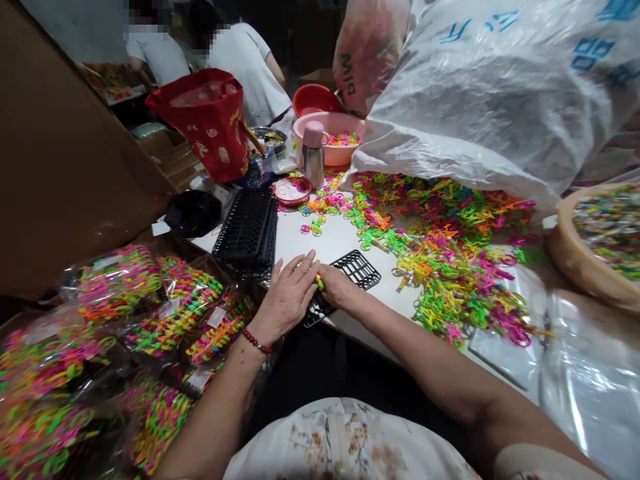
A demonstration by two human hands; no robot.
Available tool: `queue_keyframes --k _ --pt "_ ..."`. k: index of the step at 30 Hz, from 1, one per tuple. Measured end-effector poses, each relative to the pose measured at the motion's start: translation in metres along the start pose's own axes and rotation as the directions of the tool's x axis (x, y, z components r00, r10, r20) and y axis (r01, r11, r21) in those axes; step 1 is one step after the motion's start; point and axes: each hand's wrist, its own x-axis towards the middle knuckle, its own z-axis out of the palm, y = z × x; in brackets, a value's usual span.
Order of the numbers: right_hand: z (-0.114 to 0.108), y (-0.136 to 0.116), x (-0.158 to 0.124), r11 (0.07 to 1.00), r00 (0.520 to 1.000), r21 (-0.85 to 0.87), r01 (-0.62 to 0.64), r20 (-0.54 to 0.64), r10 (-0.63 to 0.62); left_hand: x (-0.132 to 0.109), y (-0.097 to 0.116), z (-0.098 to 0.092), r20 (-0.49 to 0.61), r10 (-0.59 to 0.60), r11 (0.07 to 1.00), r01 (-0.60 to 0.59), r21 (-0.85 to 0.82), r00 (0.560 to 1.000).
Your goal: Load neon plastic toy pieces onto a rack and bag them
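Observation:
My left hand [286, 293] lies with its fingers stretched out over the left end of a black plastic grid tray [361, 267], its fingertips meeting my right hand. The fingers of my right hand [336, 285] are curled round a small yellow-green plastic piece [318, 283], mostly hidden between the two hands. Below both hands, the tray rests at a slant near the table's front edge, partly covered by them. A loose heap of small neon plastic pieces [450, 287] spreads to the right of my right hand.
Stacked black grid trays [247, 230] stand left of my hands. Bagged bright pieces [125, 283] fill the lower left. Behind are a steel flask [313, 163], a pink basin [333, 123] and a big white sack [465, 93]. A tan tub [565, 240] sits right; two people [245, 73] work beyond.

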Motion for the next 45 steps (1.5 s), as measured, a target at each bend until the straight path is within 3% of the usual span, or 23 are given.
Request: queue_keyframes --k 4,6,8,10,13,15,18,22,24,26,28,30,34,36,40,45 --pt "-0.004 -0.004 -0.004 1.0 1.0 -0.03 0.007 0.001 -0.007 0.002 0.003 -0.001 -0.014 -0.001 0.999 0.002 0.054 1.0" --pt "-0.017 -0.004 -0.016 0.999 0.999 -0.047 -0.012 -0.048 0.01 0.003 0.003 -0.001 -0.016 0.006 0.998 -0.005 0.062 1.0" --pt "-0.037 -0.001 -0.039 0.987 0.986 -0.116 -0.113 -0.135 0.097 0.003 0.003 -0.001 -0.02 0.02 0.997 -0.019 0.069 1.0" --pt "-0.058 0.007 -0.068 0.911 0.937 -0.252 -0.326 -0.218 0.275 0.002 0.003 -0.001 -0.039 0.037 0.996 -0.033 0.083 0.999" --pt "-0.081 0.022 -0.106 0.674 0.808 -0.448 -0.588 -0.292 0.511 0.004 0.004 -0.001 -0.102 0.055 0.994 -0.044 0.104 0.993" --pt "-0.088 0.031 -0.119 0.587 0.768 -0.512 -0.627 -0.279 0.577 0.006 0.006 -0.001 -0.131 0.068 0.994 -0.056 0.095 0.989" --pt "-0.091 0.038 -0.122 0.578 0.76 -0.526 -0.625 -0.241 0.603 0.009 0.008 -0.002 -0.123 0.078 0.997 -0.074 0.039 0.989" --pt "-0.095 0.041 -0.121 0.611 0.709 -0.363 -0.704 -0.316 0.63 0.007 0.008 -0.007 -0.096 0.089 0.995 -0.093 -0.033 0.991" --pt "-0.095 0.042 -0.123 0.675 0.666 -0.146 -0.723 -0.406 0.626 0.005 0.008 -0.007 -0.07 0.119 0.99 -0.123 -0.063 0.99" --pt "-0.089 0.042 -0.123 0.762 0.641 0.138 -0.633 -0.458 0.615 0.003 0.008 -0.006 -0.059 0.134 0.987 -0.138 -0.076 0.989" --pt "-0.078 0.04 -0.117 0.794 0.673 0.407 -0.452 -0.429 0.603 0.003 0.009 -0.004 -0.065 0.128 0.989 -0.133 -0.072 0.99" --pt "-0.062 0.034 -0.105 0.742 0.743 0.602 -0.297 -0.343 0.575 0.003 0.011 -0.002 -0.073 0.117 0.99 -0.122 -0.071 0.99" --pt "-0.028 0.014 -0.073 0.613 0.85 0.775 -0.152 -0.215 0.482 0.004 0.012 -0.002 -0.048 0.099 0.991 -0.103 -0.086 0.994" --pt "-0.017 0.004 -0.059 0.653 0.887 0.746 -0.131 -0.206 0.413 0.005 0.012 -0.003 -0.031 0.093 0.992 -0.095 -0.085 0.995" --pt "-0.01 -0.006 -0.042 0.876 0.934 0.47 -0.108 -0.255 0.252 0.005 0.011 -0.005 -0.023 0.094 0.992 -0.095 -0.085 0.995" --pt "-0.016 -0.005 -0.034 0.954 0.962 0.288 -0.089 -0.224 0.157 0.005 0.011 -0.004 -0.022 0.107 0.991 -0.109 -0.078 0.994"
